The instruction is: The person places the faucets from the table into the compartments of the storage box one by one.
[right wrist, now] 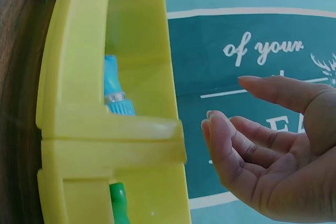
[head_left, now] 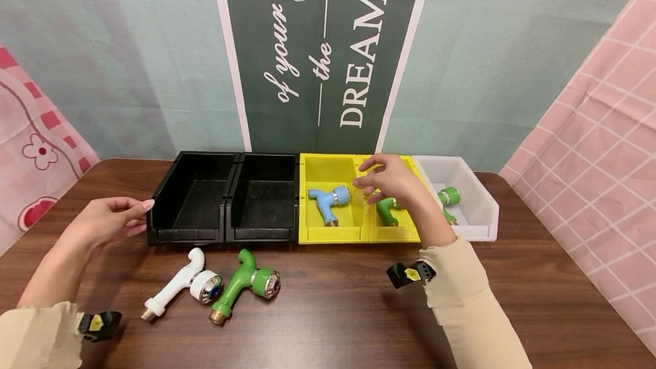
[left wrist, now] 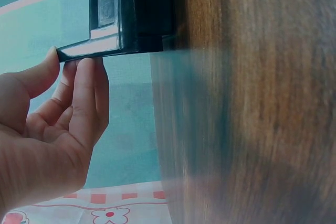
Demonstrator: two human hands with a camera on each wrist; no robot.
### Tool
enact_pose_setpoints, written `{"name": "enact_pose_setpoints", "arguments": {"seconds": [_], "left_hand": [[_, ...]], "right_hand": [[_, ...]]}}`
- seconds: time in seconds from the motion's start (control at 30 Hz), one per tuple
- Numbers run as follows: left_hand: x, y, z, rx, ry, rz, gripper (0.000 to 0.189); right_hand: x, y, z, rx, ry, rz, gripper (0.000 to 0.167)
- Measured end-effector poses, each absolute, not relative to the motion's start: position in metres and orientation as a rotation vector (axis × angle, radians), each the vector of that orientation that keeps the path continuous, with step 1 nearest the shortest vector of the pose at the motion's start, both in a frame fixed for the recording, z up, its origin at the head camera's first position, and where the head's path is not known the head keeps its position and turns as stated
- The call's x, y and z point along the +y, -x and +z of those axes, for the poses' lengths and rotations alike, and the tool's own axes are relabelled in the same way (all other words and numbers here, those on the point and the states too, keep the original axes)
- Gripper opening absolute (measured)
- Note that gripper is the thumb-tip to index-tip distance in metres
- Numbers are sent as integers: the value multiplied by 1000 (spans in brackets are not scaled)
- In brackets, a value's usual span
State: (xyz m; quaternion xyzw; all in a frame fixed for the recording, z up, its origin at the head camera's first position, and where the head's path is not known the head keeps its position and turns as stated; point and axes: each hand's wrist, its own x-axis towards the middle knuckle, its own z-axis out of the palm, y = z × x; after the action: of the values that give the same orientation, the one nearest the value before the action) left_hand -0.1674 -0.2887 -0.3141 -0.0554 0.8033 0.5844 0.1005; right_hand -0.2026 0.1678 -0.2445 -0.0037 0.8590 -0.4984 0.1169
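Observation:
My left hand (head_left: 110, 221) touches the left side of the leftmost black bin (head_left: 200, 237). In the left wrist view the thumb (left wrist: 44, 72) meets the bin's rim, and the other fingertips rest against its outer wall. My right hand (head_left: 392, 178) hovers over the two yellow bins (head_left: 333, 236), holding nothing, its fingers loosely bent and apart from the thumb. A blue faucet (head_left: 325, 204) lies in the left yellow bin. Partly hidden by the right hand, a green faucet (head_left: 386, 212) lies in the right one.
In front of the black bins, a white faucet (head_left: 176, 286) and another green faucet (head_left: 241, 286) lie on the wooden table (head_left: 328, 312). A second black bin (head_left: 263, 235) adjoins the first. The white bin (head_left: 476, 232) at right holds a green faucet (head_left: 449, 196), partly hidden by the right arm.

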Motion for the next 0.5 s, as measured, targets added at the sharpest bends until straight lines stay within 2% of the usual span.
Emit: {"name": "enact_pose_setpoints", "arguments": {"seconds": [0.5], "left_hand": [[-288, 167, -314, 2389, 159, 1700, 18]], "right_hand": [[202, 195, -244, 2497, 57, -1470, 37]]}}
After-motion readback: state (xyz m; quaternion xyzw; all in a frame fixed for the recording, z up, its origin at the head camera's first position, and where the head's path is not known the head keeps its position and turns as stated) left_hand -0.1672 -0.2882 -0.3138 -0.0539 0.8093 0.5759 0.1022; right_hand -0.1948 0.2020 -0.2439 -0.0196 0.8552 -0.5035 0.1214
